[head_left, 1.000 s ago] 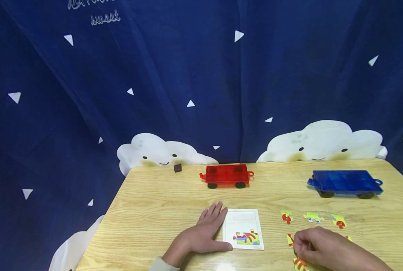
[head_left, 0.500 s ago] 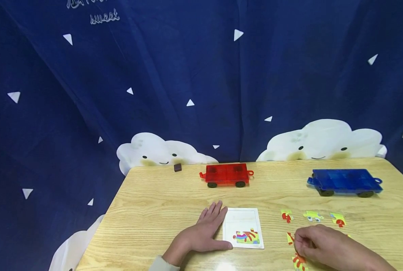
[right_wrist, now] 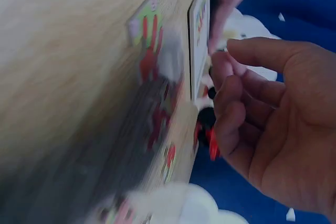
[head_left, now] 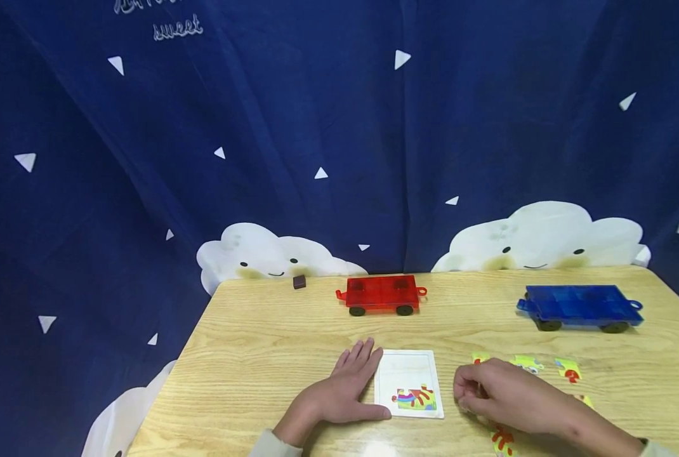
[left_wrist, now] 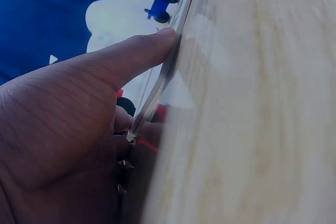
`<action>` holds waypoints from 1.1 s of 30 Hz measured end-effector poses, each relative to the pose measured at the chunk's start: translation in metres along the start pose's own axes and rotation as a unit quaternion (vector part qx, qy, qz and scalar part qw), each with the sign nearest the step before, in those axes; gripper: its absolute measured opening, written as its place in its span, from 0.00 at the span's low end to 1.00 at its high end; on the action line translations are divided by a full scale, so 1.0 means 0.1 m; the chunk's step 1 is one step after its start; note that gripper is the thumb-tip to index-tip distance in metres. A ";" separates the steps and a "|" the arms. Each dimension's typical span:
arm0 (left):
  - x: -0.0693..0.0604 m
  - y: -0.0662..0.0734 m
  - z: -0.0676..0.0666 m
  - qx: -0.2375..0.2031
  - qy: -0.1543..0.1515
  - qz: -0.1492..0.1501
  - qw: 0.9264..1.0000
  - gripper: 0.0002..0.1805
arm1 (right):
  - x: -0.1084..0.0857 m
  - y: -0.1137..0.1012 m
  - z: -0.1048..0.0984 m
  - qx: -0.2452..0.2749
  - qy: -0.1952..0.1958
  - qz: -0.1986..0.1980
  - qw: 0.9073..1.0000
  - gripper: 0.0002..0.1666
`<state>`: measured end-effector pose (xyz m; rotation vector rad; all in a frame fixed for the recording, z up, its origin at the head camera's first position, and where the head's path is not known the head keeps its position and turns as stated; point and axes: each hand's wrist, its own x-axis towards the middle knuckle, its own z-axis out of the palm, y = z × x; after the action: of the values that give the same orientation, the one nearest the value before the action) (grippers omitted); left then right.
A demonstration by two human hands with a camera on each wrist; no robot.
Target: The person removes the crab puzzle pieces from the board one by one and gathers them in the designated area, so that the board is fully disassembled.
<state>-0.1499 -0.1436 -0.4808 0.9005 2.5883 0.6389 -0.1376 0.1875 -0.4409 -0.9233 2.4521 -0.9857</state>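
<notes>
My left hand lies at the left edge of a white puzzle tray, its thumb by the lower corner and its fingers straight. In the left wrist view, the thumb presses the tray's edge. A few joined puzzle pieces, yellow with red stripes and a rainbow patch, sit in the tray's lower right. Right of the tray hovers my right hand, fingers curled in toward the thumb. Whether a puzzle piece is between its fingertips is hidden. Beneath and around it lie loose puzzle pieces, among them a red-striped one.
A red toy wagon and a blue toy wagon stand toward the back of the wooden table. A small dark block sits at the far edge. Behind hangs a dark blue curtain.
My right hand has moved left, away from the loose pieces and closer to the tray. It now partly covers the upper-left loose piece. My left hand keeps its place on the tray.
</notes>
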 end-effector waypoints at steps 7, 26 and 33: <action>0.01 0.00 0.01 0.002 0.003 0.001 1.000 0.57 | 0.39 -0.15 0.16 0.006 0.002 -0.024 1.000 0.07; 0.01 -0.02 0.02 0.011 0.003 0.003 1.000 0.57 | 0.66 -0.28 0.36 -0.077 0.030 -0.056 0.995 0.12; 0.01 -0.02 0.02 0.011 0.003 0.001 1.000 0.57 | 0.65 -0.22 0.40 -0.077 0.032 -0.064 0.994 0.14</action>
<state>-0.1509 -0.1438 -0.4835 0.9103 2.6060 0.6156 -0.1542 0.1119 -0.4575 -1.1293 2.5793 -0.8891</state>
